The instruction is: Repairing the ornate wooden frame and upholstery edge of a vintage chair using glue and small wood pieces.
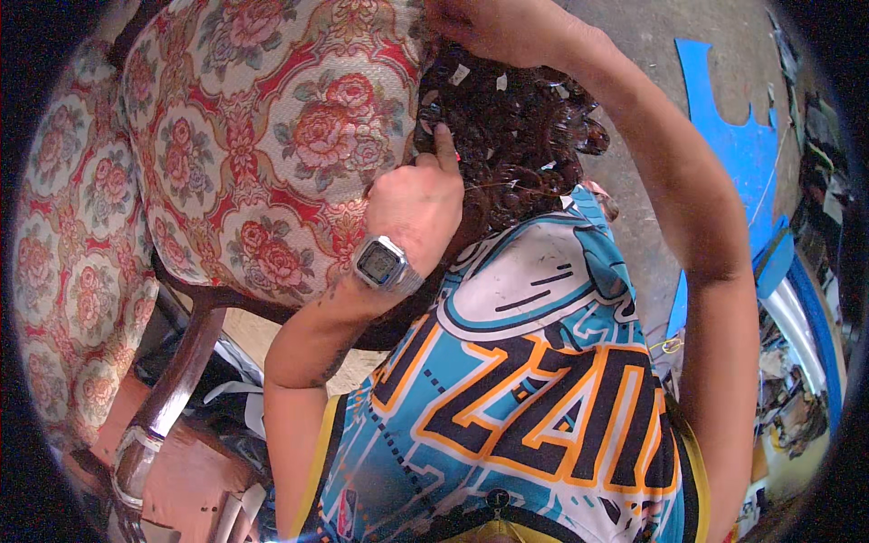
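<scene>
Loose and teal, a sleeveless jersey (507, 398) with big dark lettering edged in orange and yellow trim at the armholes fills the space closest to me. Beyond it, the wearer bends over an upholstered chair section (330, 136), its fabric patterned with pink and red roses in pale medallions. That section takes up the upper left and middle of what I can see, directly in front of the person. Along its right side runs dark, glossy carved wood (511, 136), all scrolls and curls, flecked with small white scraps.

On the left wrist sits a silver digital watch (381, 262). The left hand (415, 204) lies at the seam between fabric and carving, index finger stretched toward the wood, the other fingers folded under; whether they pinch anything, I cannot tell. The right arm arches around the carving, and the right hand (466, 18) is at the fabric's far edge, partly cut off, so how its fingers stand is hidden from me.

Further left stands another panel (90, 235) in the same floral cloth, with a curved wooden support (186, 362) near it. Over on the right, a cut blue sheet (711, 118) lies on the grey floor (643, 145), near mixed clutter (797, 416).
</scene>
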Demonstrator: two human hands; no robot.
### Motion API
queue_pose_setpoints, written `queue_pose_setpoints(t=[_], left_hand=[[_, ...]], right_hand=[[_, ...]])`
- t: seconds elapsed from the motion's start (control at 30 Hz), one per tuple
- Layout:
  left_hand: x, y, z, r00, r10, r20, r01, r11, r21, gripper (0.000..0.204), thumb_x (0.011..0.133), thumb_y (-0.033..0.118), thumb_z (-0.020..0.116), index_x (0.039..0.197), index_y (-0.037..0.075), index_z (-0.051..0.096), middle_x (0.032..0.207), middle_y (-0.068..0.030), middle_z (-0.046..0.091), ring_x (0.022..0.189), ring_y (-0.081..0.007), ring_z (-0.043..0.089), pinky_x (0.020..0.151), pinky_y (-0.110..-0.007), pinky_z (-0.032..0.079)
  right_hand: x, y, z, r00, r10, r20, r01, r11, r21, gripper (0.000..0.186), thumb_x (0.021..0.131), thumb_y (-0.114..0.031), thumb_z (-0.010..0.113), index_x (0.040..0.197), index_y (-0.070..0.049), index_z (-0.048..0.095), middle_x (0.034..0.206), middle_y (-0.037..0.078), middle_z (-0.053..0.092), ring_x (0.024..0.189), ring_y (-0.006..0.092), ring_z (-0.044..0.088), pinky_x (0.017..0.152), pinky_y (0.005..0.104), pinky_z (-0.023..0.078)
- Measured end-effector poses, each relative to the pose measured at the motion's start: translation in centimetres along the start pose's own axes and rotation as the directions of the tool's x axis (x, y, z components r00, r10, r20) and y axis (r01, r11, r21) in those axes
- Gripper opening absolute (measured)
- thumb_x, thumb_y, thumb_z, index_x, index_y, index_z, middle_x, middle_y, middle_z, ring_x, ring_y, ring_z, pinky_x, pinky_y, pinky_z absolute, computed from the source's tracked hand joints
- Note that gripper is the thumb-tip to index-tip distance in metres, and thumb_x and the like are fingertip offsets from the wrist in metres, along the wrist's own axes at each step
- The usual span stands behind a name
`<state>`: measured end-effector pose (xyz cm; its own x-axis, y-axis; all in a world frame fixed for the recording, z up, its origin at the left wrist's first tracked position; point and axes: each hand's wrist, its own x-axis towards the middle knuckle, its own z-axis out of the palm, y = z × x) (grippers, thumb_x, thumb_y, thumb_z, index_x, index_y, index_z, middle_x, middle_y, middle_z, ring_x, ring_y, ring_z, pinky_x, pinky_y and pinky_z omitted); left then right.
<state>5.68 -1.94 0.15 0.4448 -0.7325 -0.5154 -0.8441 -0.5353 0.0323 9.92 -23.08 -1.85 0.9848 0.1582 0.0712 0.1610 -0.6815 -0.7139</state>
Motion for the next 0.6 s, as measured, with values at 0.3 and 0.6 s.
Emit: queue_pose_setpoints(t=[0.3,0.6], left_hand=[[0.0,0.1,0.0,1.000,0.013,-0.012,-0.013,1.000,-0.010,0.056,0.081,0.011,0.049,0.134,-0.004,0.038,0.081,-0.0150,0.065,0.066,-0.0277,0.067,0.054,-0.038,0.054],[-0.1,0.1,0.0,0.999,0.024,-0.026,-0.024,1.000,-0.010,0.053,0.082,0.011,0.048,0.132,-0.003,0.041,0.078,-0.0142,0.065,0.064,-0.0272,0.066,0.053,-0.038,0.054]], right_hand=[[0.4,-1.1,-0.4,0.946,0.323,0.036,-0.323,0.946,0.014,0.013,0.075,-0.008,0.057,0.079,0.003,0.059,0.073,0.023,0.060,0.068,0.0361,0.061,0.062,0.0419,0.049],[-1.7,-2.2,2.3,0.879,0.383,-0.284,-0.354,0.923,0.150,0.010,0.075,-0.005,0.055,0.080,0.004,0.057,0.072,0.023,0.059,0.069,0.0345,0.062,0.062,0.0395,0.049]])
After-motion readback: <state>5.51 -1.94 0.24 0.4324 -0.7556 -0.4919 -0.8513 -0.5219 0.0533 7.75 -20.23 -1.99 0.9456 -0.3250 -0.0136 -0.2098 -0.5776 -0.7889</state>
